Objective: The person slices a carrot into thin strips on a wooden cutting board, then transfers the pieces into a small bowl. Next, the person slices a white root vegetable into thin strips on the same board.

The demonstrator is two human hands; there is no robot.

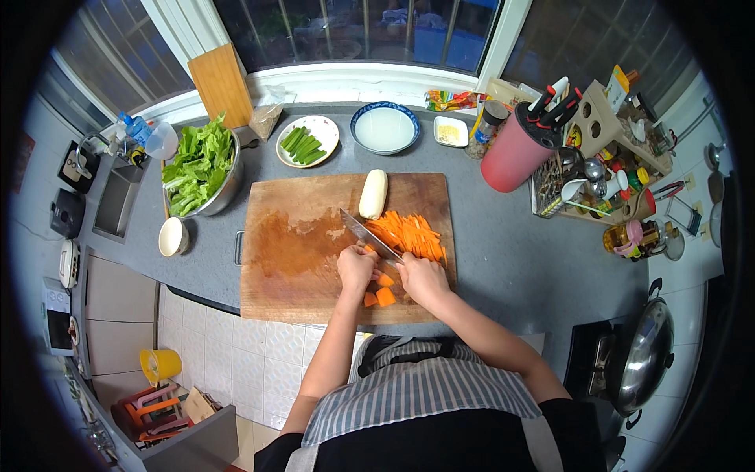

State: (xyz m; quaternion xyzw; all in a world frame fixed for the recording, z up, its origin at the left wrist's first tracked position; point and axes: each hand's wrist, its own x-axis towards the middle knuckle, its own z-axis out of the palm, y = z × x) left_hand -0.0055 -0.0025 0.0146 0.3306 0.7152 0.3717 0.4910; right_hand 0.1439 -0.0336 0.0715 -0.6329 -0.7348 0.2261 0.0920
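My right hand (423,277) is wrapped round the handle of a kitchen knife (366,234), its broad blade slanting up and left over the wooden cutting board (275,291). Left of the blade, the curled fingers of my left hand (358,269) press on a carrot piece (369,248), mostly hidden under them. Orange carrot strips (409,236) lie heaped on the blade's right side. Several carrot chunks (385,296) rest near the board's front edge, below my hands. A pale, peeled, cylindrical vegetable (373,194) lies beyond the knife. Wet orange stains mark the board's left half.
Behind the board stand a metal bowl of lettuce (230,185), a plate of cut green stalks (327,130), a blue-rimmed bowl (385,128) and a small square dish (450,131). A white cup (173,237) sits left; a red knife block (515,153) and a wok (641,358) are right.
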